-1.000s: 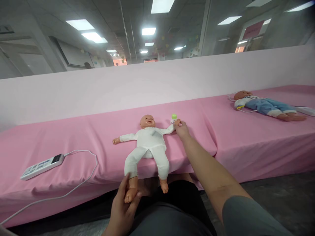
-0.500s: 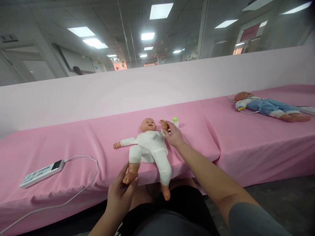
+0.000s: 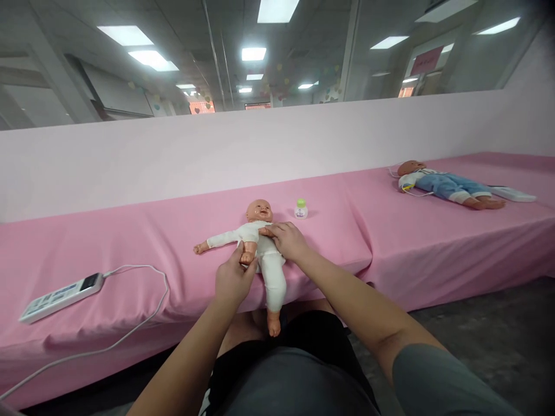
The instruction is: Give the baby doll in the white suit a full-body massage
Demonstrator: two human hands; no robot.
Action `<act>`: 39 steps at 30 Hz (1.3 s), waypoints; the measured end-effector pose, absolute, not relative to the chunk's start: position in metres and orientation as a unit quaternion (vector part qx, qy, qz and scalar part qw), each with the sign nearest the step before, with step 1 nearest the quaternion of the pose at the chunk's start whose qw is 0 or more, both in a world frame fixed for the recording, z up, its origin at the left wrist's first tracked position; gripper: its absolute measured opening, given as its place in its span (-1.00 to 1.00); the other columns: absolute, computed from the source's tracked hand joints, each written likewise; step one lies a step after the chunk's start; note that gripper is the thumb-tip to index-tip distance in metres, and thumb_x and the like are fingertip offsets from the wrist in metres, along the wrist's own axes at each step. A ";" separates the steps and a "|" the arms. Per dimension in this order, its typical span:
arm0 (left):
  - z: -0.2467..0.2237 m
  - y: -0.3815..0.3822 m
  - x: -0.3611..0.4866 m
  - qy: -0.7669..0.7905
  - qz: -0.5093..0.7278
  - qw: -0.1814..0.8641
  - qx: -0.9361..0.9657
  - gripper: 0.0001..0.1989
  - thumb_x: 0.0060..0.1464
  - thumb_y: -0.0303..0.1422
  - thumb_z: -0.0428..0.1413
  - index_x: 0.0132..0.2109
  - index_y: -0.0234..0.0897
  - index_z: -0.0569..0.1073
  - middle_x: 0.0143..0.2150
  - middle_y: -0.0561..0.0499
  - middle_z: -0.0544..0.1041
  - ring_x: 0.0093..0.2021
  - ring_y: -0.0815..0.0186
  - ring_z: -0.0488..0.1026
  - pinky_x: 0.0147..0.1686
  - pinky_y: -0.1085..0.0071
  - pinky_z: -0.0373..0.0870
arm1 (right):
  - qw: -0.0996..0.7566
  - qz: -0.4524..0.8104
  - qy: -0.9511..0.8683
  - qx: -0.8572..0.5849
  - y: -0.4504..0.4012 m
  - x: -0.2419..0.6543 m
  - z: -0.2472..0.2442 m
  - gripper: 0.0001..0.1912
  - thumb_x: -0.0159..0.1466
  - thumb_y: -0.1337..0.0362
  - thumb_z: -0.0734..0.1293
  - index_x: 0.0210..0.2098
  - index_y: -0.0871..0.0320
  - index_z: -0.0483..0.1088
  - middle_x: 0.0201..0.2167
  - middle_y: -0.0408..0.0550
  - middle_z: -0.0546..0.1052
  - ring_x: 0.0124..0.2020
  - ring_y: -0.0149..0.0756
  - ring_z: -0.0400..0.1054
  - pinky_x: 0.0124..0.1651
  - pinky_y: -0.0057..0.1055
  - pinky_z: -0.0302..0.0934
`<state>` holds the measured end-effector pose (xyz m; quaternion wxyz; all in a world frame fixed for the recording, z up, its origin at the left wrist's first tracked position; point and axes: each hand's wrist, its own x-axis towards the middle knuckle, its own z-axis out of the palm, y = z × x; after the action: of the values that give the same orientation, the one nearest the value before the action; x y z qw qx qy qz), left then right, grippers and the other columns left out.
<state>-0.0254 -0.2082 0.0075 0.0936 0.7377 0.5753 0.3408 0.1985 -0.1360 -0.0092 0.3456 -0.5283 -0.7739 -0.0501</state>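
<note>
My left hand [image 3: 232, 281] holds the foot [image 3: 248, 255] of a baby doll [image 3: 273, 277] lying face-up on the pink-draped desk [image 3: 327, 245], my right hand [image 3: 289, 239] its small hand [image 3: 264, 231] at the chest; light, even pressure should fold both limbs without twisting.
</note>
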 end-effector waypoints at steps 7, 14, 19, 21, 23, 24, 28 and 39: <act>-0.011 -0.266 -0.060 0.567 0.421 0.159 0.691 -0.34 0.21 -0.10 0.19 0.38 -0.24 0.37 -0.24 0.02 0.70 -0.24 0.17 0.67 -0.21 0.34 0.55 | 0.508 0.095 -0.639 -0.570 -0.129 0.231 -0.021 -0.56 0.34 0.18 0.35 0.20 0.02 0.40 0.05 -0.05 0.59 -0.08 -0.22 0.50 0.01 -0.30 0.37; -0.071 -0.310 -0.099 0.547 0.462 0.231 0.659 -0.47 0.18 -0.15 0.23 0.25 -0.22 0.49 -0.02 -0.01 0.70 -0.15 0.17 0.69 -0.16 0.40 0.61 | 0.482 0.171 -0.421 -0.749 -0.115 0.280 -0.041 -0.40 0.30 0.07 0.32 0.27 0.14 0.24 0.01 0.12 0.59 -0.09 -0.10 0.56 -0.15 -0.31 0.42; -0.089 -0.316 -0.112 0.555 0.459 0.246 0.649 -0.51 0.18 -0.18 0.23 0.23 -0.17 0.52 0.03 0.00 0.69 -0.09 0.15 0.68 -0.13 0.41 0.62 | 0.444 0.158 -0.419 -0.776 -0.115 0.278 -0.037 -0.42 0.30 0.11 0.33 0.24 0.21 0.25 -0.02 0.26 0.58 -0.03 0.06 0.53 -0.03 -0.15 0.38; -0.087 -0.316 -0.113 0.555 0.459 0.252 0.646 -0.50 0.18 -0.17 0.23 0.23 -0.18 0.51 0.01 0.00 0.70 -0.13 0.15 0.69 -0.17 0.41 0.63 | 0.437 0.157 -0.422 -0.779 -0.116 0.275 -0.035 -0.41 0.30 0.11 0.33 0.26 0.20 0.24 -0.01 0.25 0.58 -0.04 0.07 0.53 -0.05 -0.15 0.38; -0.081 -0.314 -0.111 0.553 0.464 0.256 0.643 -0.49 0.17 -0.15 0.24 0.23 -0.20 0.51 -0.02 0.00 0.70 -0.15 0.15 0.69 -0.19 0.40 0.63 | 0.445 0.154 -0.421 -0.775 -0.117 0.273 -0.032 -0.37 0.30 0.10 0.34 0.30 0.16 0.20 0.00 0.20 0.58 -0.06 0.03 0.54 -0.09 -0.20 0.38; -0.076 -0.312 -0.109 0.551 0.469 0.256 0.641 -0.48 0.16 -0.15 0.24 0.22 -0.21 0.51 -0.03 -0.01 0.71 -0.15 0.15 0.69 -0.19 0.39 0.63 | 0.458 0.148 -0.424 -0.767 -0.119 0.272 -0.030 -0.34 0.30 0.10 0.35 0.33 0.13 0.18 0.02 0.16 0.58 -0.06 0.00 0.54 -0.10 -0.23 0.38; -0.048 -0.297 -0.099 0.544 0.488 0.241 0.639 -0.44 0.13 -0.13 0.25 0.23 -0.21 0.50 -0.04 -0.01 0.70 -0.16 0.16 0.68 -0.18 0.37 0.62 | 0.522 0.110 -0.474 -0.701 -0.124 0.255 -0.015 -0.40 0.29 0.14 0.37 0.30 0.01 0.26 0.00 0.00 0.60 -0.13 -0.16 0.54 -0.09 -0.31 0.38; 0.020 -0.213 -0.046 0.569 0.411 0.181 0.689 -0.49 0.16 -0.16 0.20 0.21 -0.23 0.50 -0.42 0.08 0.62 -0.37 0.22 0.58 -0.28 0.36 0.44 | 0.310 -0.025 -0.773 -0.553 -0.142 0.178 0.007 -0.71 0.35 0.36 0.29 0.00 0.02 0.54 0.00 -0.03 0.58 0.06 -0.16 0.39 0.12 -0.27 0.22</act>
<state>-0.0463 -0.2133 0.0198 0.1808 0.6893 0.5688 0.4106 0.1780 -0.1421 0.0065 0.3099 -0.5532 -0.7729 -0.0249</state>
